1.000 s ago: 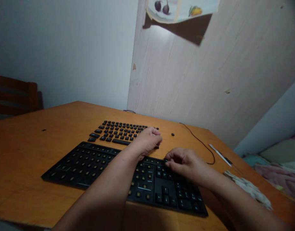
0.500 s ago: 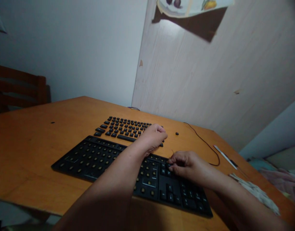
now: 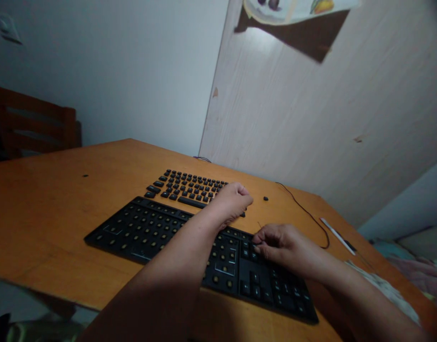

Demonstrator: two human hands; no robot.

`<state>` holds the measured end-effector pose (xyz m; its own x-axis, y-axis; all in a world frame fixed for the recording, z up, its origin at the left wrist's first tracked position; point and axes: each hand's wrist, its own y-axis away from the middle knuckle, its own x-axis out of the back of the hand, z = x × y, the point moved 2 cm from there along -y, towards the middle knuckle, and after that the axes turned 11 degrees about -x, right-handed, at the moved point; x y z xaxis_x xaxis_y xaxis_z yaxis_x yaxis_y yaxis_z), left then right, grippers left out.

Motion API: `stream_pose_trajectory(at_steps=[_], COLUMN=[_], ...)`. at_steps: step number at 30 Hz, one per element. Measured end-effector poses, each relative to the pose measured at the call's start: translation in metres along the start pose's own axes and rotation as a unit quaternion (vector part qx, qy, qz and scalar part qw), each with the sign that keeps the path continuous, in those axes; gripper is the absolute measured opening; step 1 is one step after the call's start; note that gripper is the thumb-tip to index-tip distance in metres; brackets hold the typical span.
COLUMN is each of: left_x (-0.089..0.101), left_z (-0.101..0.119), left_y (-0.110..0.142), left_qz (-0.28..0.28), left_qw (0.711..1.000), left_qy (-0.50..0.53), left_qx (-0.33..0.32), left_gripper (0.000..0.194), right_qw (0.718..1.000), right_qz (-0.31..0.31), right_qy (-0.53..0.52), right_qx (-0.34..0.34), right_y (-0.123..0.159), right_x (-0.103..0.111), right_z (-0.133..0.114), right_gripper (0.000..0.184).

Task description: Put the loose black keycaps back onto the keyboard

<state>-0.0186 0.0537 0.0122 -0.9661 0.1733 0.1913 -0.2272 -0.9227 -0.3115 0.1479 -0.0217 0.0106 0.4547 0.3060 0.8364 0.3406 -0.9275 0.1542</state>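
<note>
A black keyboard [image 3: 140,223] lies at an angle on the table. Its main block is stripped of keycaps, leaving round pale stems, while the arrow and number keys are still on. My left hand [image 3: 234,202] is closed over the right end of the loose keycaps [image 3: 193,185] laid in rows behind the keyboard; its fingertips are hidden. At the keys above the arrow cluster, my right hand [image 3: 280,244] has thumb and forefinger pinched together. A thin wire-like line [image 3: 260,225] sticks up by those fingers, and what they grip is too small to make out.
A single loose keycap [image 3: 266,198] lies right of the rows, and a small dark piece [image 3: 85,175] far left. A black cable [image 3: 304,209] curves along the right. Beyond it are a white strip [image 3: 337,235] and a pale cloth [image 3: 385,287]. A wooden chair [image 3: 36,121] stands left.
The view has shifted slightly, so everything sits a little further right. Both hands keep the same pose and place at the keyboard and keycaps.
</note>
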Motion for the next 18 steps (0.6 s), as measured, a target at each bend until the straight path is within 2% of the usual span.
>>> stream_pose_trajectory(at_steps=[6, 12, 18], left_x=[0.002, 0.002, 0.003], left_z=[0.005, 0.009, 0.01], left_y=[0.002, 0.003, 0.003], left_qz=[0.001, 0.002, -0.002], left_qw=[1.0, 0.999, 0.999], left_qy=[-0.03, -0.044, -0.046], left_qx=[-0.008, -0.01, -0.01], left_gripper=[0.01, 0.009, 0.009], right_qw=[0.997, 0.996, 0.993], right_qz=[0.028, 0.02, 0.027], right_qy=[0.058, 0.066, 0.102], right_qx=[0.038, 0.057, 0.054], right_y=[0.004, 0.005, 0.005], right_x=[0.002, 0.003, 0.004], right_z=[-0.01, -0.014, -0.012], right_gripper=[0.014, 0.014, 0.013])
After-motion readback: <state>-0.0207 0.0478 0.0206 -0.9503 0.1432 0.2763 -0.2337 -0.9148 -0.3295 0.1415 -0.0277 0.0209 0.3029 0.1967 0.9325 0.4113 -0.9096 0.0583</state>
